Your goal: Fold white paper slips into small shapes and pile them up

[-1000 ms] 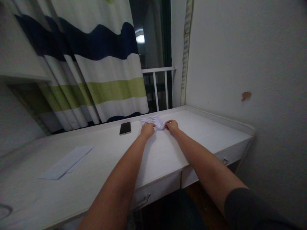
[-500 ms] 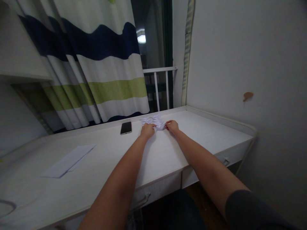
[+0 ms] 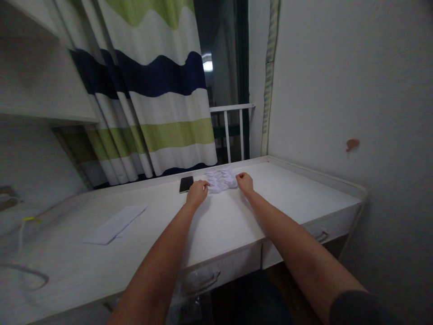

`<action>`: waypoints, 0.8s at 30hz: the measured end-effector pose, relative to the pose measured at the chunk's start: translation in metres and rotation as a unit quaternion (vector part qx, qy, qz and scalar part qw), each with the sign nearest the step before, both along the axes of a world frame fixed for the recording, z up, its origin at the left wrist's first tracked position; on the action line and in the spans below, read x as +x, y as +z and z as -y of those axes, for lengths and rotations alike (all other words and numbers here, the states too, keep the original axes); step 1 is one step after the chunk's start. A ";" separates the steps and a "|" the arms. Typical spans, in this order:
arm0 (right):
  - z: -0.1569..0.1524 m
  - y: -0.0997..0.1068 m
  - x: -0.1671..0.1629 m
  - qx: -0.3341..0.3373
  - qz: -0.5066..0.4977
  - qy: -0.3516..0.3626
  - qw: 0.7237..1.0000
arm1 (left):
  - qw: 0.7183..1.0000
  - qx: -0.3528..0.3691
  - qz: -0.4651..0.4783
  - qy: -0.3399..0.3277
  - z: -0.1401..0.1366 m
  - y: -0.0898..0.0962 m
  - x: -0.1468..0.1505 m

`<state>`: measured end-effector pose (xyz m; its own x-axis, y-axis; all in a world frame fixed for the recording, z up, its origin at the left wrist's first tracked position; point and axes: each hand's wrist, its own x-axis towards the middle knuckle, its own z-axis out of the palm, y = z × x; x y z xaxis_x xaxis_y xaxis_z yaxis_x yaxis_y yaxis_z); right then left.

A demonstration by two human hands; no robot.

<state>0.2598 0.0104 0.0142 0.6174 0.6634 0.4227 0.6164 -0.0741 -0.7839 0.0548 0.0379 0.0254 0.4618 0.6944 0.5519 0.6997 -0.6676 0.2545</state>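
Note:
A creased white sheet of paper (image 3: pixel 221 180), its surface full of zigzag folds, lies near the back of the white desk (image 3: pixel 223 225). My left hand (image 3: pixel 198 193) is closed in a pinch at the paper's left edge. On the opposite side my right hand (image 3: pixel 245 183) has its fingers curled together at the right edge. The fingertips hide the exact spots where the paper is gripped. Just behind my left hand lies a dark phone (image 3: pixel 186 184), screen up.
Flat folded white paper (image 3: pixel 115 224) lies on the desk's left part. A cable (image 3: pixel 30 271) loops at the far left. A raised rim (image 3: pixel 314 174) runs along the desk's right side by the wall. A striped curtain (image 3: pixel 169 108) hangs behind.
My left hand has moved left, away from the right hand, and the creased paper between them is spread wider. The whole view has shifted a little.

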 end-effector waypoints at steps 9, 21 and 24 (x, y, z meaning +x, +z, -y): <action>0.002 -0.005 -0.113 -0.112 -0.087 0.301 0.943 | 0.986 -0.144 0.061 0.057 0.012 -0.026 -0.072; 0.002 -0.029 -0.117 -0.061 0.020 0.320 0.945 | 0.967 -0.191 0.161 0.048 0.010 -0.032 -0.077; -0.001 -0.031 -0.117 -0.059 0.013 0.325 0.944 | 0.971 -0.161 0.161 0.068 0.003 -0.028 -0.096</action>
<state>0.1427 0.0110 -0.0170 0.0538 0.9421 0.3309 0.5803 0.2402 -0.7782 -0.0409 0.0347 -0.0027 0.1929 0.8973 0.3969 0.6255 -0.4241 0.6549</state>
